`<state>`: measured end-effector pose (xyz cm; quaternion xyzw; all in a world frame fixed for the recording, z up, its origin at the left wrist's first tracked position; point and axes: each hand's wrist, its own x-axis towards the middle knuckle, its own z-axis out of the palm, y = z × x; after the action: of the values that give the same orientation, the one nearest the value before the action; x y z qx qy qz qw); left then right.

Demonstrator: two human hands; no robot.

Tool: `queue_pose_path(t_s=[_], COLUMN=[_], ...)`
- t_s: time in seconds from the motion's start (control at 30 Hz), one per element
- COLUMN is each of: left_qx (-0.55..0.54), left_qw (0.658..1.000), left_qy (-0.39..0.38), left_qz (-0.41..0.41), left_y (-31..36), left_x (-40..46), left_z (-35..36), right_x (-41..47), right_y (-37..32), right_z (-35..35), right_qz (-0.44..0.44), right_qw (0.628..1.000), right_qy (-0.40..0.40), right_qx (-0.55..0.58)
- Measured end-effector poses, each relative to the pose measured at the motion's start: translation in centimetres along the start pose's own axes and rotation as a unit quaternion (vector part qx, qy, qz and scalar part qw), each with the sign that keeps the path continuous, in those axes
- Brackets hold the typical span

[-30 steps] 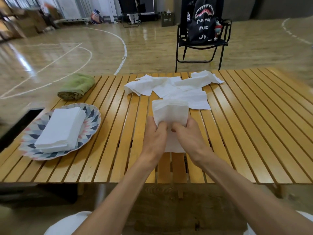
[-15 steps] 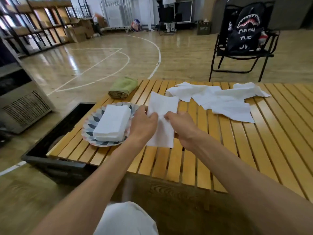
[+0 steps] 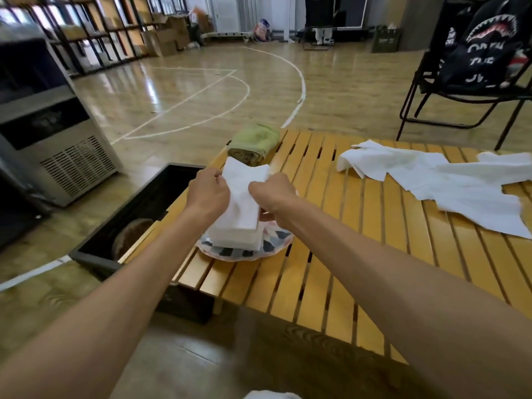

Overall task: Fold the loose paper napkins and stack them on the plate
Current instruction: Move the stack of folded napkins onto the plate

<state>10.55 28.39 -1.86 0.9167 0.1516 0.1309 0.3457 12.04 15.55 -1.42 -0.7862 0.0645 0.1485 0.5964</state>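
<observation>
I hold a folded white napkin (image 3: pixel 243 197) over the patterned plate (image 3: pixel 270 249) at the table's left end. My left hand (image 3: pixel 207 193) grips its left edge and my right hand (image 3: pixel 270 194) grips its right edge. Its lower end lies on the stack of folded napkins (image 3: pixel 239 240) on the plate. A heap of loose white napkins (image 3: pixel 437 180) is spread over the right part of the slatted wooden table (image 3: pixel 345 254).
A rolled green towel (image 3: pixel 254 142) lies at the table's far left corner behind the plate. A black crate (image 3: pixel 138 214) stands on the floor left of the table, beside a metal appliance (image 3: pixel 51 133). A folding chair with a dark bag (image 3: pixel 478 61) stands far right.
Both hands carried the folded napkin from the table's middle leftward to above the plate, and its lower end now lies on the stack. The camera swung left with them.
</observation>
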Motion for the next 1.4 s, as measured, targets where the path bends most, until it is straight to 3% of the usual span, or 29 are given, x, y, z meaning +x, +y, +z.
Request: queue_pose_path(t_s=[0.23,0.57,0.63,0.7,0.77,0.83,0.93,1.1,1.27,1.4], left_qx=[0.008,0.014,0.071,0.149,0.176,0.218,0.259,0.282,0.259,0.34], left_qw=[0.999,1.0,0.995,0.975,0.956,0.933,0.924,0.918,0.923,0.902], left_qy=[-0.044,0.01,0.054,0.088,0.038,-0.042,-0.118,-0.19,-0.204,-0.187], left_qz=[-0.008,0.01,0.051,0.14,0.232,0.284,0.255,0.203,0.199,0.19], left_y=[-1.8,-2.4,-2.3,-2.6,-2.6,-2.6,-3.2,-4.5,-4.5,-2.8], left_x=[1.1,1.0,0.6,0.1,-0.3,-0.5,-0.6,0.0,-0.2,-0.2], left_z=[1.7,2.3,2.2,2.2,2.3,2.6,3.0,3.5,3.7,3.2], right_x=[1.5,1.5,0.9,0.3,0.3,0.6,1.5,2.1,1.9,1.9], right_y=[1.1,2.0,2.1,2.8,3.7,4.3,5.2,6.3,6.3,5.0], right_z=[0.5,0.6,0.5,0.7,1.3,2.0,2.5,3.1,3.2,2.3], right_qz=[-0.013,-0.066,-0.071,-0.123,-0.203,-0.24,-0.226,-0.189,-0.172,-0.159], right_qw=[0.997,0.985,0.979,0.95,0.909,0.895,0.88,0.871,0.872,0.881], right_qy=[0.049,0.091,0.1,0.135,0.132,0.076,0.023,0.0,-0.012,-0.055], right_qx=[-0.065,-0.13,-0.164,-0.255,-0.34,-0.369,-0.418,-0.454,-0.457,-0.442])
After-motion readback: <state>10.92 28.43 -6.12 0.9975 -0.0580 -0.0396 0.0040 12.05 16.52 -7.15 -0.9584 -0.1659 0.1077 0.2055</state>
